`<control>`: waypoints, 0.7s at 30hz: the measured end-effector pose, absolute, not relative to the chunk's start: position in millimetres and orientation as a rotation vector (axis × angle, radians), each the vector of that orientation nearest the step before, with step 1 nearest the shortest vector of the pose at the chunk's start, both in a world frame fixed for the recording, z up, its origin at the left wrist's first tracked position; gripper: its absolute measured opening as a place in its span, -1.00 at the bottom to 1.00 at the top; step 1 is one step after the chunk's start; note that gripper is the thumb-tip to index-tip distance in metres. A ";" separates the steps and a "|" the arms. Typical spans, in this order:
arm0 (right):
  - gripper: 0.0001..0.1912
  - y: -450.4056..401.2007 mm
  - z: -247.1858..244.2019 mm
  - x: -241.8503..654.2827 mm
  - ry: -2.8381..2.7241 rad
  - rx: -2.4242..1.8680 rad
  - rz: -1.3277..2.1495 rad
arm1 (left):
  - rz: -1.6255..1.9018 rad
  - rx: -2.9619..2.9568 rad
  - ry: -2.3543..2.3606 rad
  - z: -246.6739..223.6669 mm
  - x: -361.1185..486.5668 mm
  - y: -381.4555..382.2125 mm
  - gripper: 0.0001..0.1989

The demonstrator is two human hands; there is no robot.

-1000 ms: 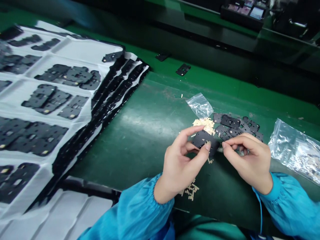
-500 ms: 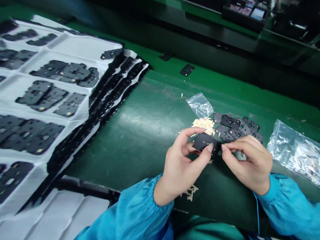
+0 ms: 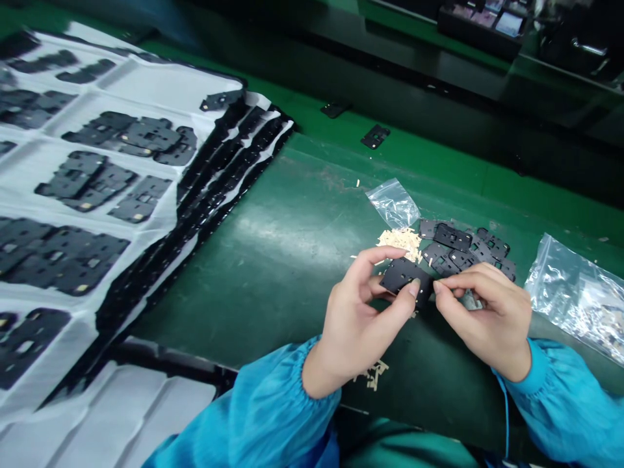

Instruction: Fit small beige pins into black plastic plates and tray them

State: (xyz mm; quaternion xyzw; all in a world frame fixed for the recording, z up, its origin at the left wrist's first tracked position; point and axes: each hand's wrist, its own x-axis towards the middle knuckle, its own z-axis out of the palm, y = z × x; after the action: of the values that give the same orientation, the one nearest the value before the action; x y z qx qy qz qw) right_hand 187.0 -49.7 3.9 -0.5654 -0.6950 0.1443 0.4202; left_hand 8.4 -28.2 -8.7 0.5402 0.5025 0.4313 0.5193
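A flat black plate with small cut-outs [image 3: 400,275] is held up by my left hand [image 3: 363,318], thumb on its face and fingers around its far edge. My right hand [image 3: 485,318] is at the plate's right edge, thumb and forefinger pinched together; whatever lies between those fingertips is too small to make out. Just beyond the hands lies a heap of small cream-coloured strips [image 3: 397,240]. To the right of that heap, several similar black plates [image 3: 453,237] are piled loosely. More pale strips [image 3: 375,376] lie near my left wrist.
A stack of white-lined trays [image 3: 151,84] with black plates in their compartments fills the left side. A small clear bag [image 3: 394,203] lies behind the strips, a larger clear bag [image 3: 575,292] at the right. Two black plates lie on the green ledge, one nearer [image 3: 375,136].
The whole view has shifted slightly. Both hands keep nearly the same pose around the black plate, with the right fingertips still pinched at its edge.
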 end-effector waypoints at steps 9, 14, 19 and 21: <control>-0.87 -43.7 14.0 190.3 -1.461 -1.648 0.859 | 1.098 1.299 1.164 -8.1 9.6 -30.0 -0.66; -0.86 -43.7 14.9 190.4 -1.389 -1.683 0.948 | 1.123 1.309 1.147 -8.2 10.6 -30.3 -0.65; -0.84 -43.8 13.0 191.5 -1.377 -1.684 0.971 | 1.124 1.328 1.129 -8.4 10.4 -29.4 -0.66; -0.84 -43.5 12.6 191.7 -1.373 -1.682 0.983 | 1.125 1.339 1.118 -8.8 10.2 -29.1 -0.65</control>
State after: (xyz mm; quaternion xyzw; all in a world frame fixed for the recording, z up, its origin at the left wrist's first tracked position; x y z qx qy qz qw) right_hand 191.7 -43.5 12.6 -0.6556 -0.5352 0.3832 0.3701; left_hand 10.2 -29.1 -8.8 0.5557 0.4639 0.4667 0.5081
